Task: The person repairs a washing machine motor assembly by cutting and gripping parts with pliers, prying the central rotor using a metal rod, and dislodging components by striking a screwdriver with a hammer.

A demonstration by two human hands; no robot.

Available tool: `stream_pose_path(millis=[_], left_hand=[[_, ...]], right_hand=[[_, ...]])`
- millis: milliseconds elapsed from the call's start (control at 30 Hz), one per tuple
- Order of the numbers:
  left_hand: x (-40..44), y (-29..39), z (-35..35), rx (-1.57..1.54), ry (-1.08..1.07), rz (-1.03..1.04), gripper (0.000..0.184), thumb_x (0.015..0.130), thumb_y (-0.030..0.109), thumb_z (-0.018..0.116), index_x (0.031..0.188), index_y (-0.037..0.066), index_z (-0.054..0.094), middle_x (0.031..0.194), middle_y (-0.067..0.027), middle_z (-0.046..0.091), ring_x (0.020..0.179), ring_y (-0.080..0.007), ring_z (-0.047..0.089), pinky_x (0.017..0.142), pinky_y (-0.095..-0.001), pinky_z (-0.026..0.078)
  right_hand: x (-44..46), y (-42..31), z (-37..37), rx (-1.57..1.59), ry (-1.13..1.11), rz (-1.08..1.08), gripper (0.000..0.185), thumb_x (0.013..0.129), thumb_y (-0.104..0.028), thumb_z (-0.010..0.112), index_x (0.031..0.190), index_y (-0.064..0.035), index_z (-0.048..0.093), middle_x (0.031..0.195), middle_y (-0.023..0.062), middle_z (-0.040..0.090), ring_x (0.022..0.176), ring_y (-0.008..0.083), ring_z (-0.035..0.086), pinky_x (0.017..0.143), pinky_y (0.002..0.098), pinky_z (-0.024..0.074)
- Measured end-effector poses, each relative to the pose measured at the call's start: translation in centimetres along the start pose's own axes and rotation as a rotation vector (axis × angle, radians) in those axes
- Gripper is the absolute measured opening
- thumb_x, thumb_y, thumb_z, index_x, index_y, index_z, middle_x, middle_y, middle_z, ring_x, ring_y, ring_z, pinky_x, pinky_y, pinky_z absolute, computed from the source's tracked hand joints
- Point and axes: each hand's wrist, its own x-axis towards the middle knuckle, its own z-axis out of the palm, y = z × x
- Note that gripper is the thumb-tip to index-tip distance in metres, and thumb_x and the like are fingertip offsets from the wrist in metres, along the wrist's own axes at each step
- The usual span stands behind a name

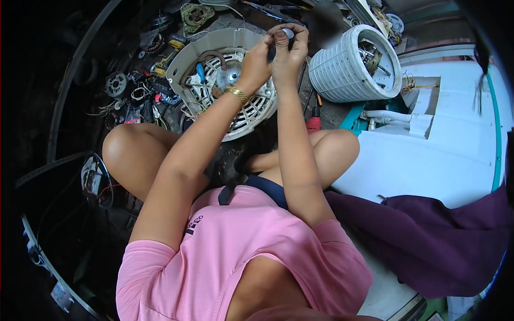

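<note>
My left hand [257, 67] and my right hand [289, 51] meet at the top centre, raised over the far right rim of a round beige slotted housing [249, 120]. Between my fingers is a small part with a round silvery face [289, 33]; its remainder is dark and mostly hidden by the hands. Both hands have their fingers closed around it. Inside the housing lie a blue-handled screwdriver [201, 72], a curved brown piece [214, 56] and a shiny metal dome [231, 75].
To the right, a white ribbed drum [342, 67] holds metal parts. Beyond it lies a large white panel [460, 128]. A red-handled tool [314, 123] sits beside my knee, a yellow drill [163, 64] among loose parts at the left, and purple cloth [439, 235] at the lower right.
</note>
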Motion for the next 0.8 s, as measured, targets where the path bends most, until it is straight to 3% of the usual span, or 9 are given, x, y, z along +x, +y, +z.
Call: stream_pose_path(millis=[100,200,367,467,500,600,633,733,800], left_hand=[[0.0,-1.2,-1.6,-0.166,-0.251,0.048,0.051,0.081,0.027,0.067,0.121,0.000,0.051,0.098,-0.0176,0.063,0.095,-0.0260,0.059,0.087,-0.0337,0.044],[0.9,-0.9,-3.4,-0.289,-0.600,-0.198,0.038,0.090,0.022,0.059,0.120,-0.002,0.054,0.105,-0.0073,0.062,0.098,-0.0106,0.054,0.084,-0.0308,0.045],[-0.2,0.6,-2.7,-0.045,-0.262,-0.212,0.043,0.073,0.022,0.076,0.107,0.001,0.060,0.078,-0.0117,0.064,0.065,-0.0172,0.059,0.062,-0.0302,0.047],[-0.1,1.1,-1.9,0.015,-0.155,-0.141,0.030,0.071,0.011,0.073,0.090,-0.002,0.053,0.073,-0.0048,0.052,0.068,-0.0103,0.046,0.063,-0.0238,0.042],[0.4,-0.2,-1.6,-0.023,-0.203,-0.223,0.037,0.067,0.023,0.078,0.090,0.003,0.057,0.083,-0.0109,0.062,0.077,-0.0236,0.059,0.071,-0.0318,0.046],[0.6,-4.2,-1.5,0.250,-0.394,-0.015,0.042,0.064,0.029,0.078,0.095,0.008,0.060,0.109,-0.0112,0.058,0.105,-0.0277,0.053,0.087,-0.0432,0.041],[-0.2,-6.3,-1.1,0.503,-0.577,-0.048,0.043,0.061,0.032,0.077,0.099,0.016,0.065,0.128,-0.0076,0.049,0.128,-0.0305,0.037,0.099,-0.0600,0.028],[-2.6,-11.2,-0.5,0.984,-0.805,0.234,0.038,0.065,0.029,0.072,0.102,0.024,0.068,0.131,-0.0044,0.047,0.134,-0.0298,0.031,0.102,-0.0701,0.018],[-2.9,-11.7,0.6,1.039,-0.907,0.263,0.026,0.074,0.026,0.062,0.098,0.026,0.071,0.134,-0.0015,0.046,0.139,-0.0284,0.023,0.105,-0.0703,0.009]], right_hand=[[1.0,0.9,-1.1,0.104,-0.009,-0.049,0.043,0.089,-0.045,0.059,0.089,-0.0014,0.055,0.079,0.0056,0.056,0.066,0.0084,0.050,0.059,0.0196,0.0401],[1.9,0.6,-2.8,0.615,-0.308,0.143,0.043,0.090,-0.043,0.057,0.088,-0.0004,0.054,0.074,0.0079,0.055,0.056,0.0102,0.049,0.049,0.0206,0.0381],[1.2,0.3,-1.7,0.228,-0.072,-0.078,0.043,0.091,-0.044,0.056,0.087,-0.0006,0.053,0.073,0.0091,0.054,0.053,0.0124,0.049,0.049,0.0224,0.0397],[0.8,1.7,-2.1,-0.110,0.065,-0.194,0.044,0.091,-0.045,0.054,0.085,-0.0019,0.052,0.076,0.0087,0.054,0.054,0.0125,0.049,0.054,0.0230,0.0414],[1.0,0.7,-1.3,-0.173,0.108,-0.243,0.049,0.094,-0.049,0.047,0.082,-0.0018,0.051,0.070,0.0077,0.052,0.054,0.0130,0.048,0.054,0.0245,0.0403],[0.3,-0.8,-0.4,0.296,0.142,0.210,0.053,0.096,-0.052,0.039,0.083,-0.0021,0.051,0.063,0.0068,0.050,0.053,0.0131,0.048,0.051,0.0249,0.0386],[0.5,-0.4,-0.7,0.351,0.136,0.232,0.055,0.097,-0.054,0.033,0.087,-0.0028,0.050,0.057,0.0066,0.048,0.051,0.0133,0.049,0.046,0.0250,0.0360],[0.6,0.2,-1.0,0.230,-0.028,-0.119,0.051,0.088,-0.054,0.054,0.102,-0.0084,0.034,0.068,0.0124,0.051,0.049,0.0153,0.048,0.046,0.0241,0.0430],[0.5,0.5,-1.2,0.031,0.060,-0.218,0.050,0.086,-0.044,0.064,0.102,-0.0091,0.033,0.084,0.0126,0.053,0.058,0.0145,0.053,0.050,0.0236,0.0472]])
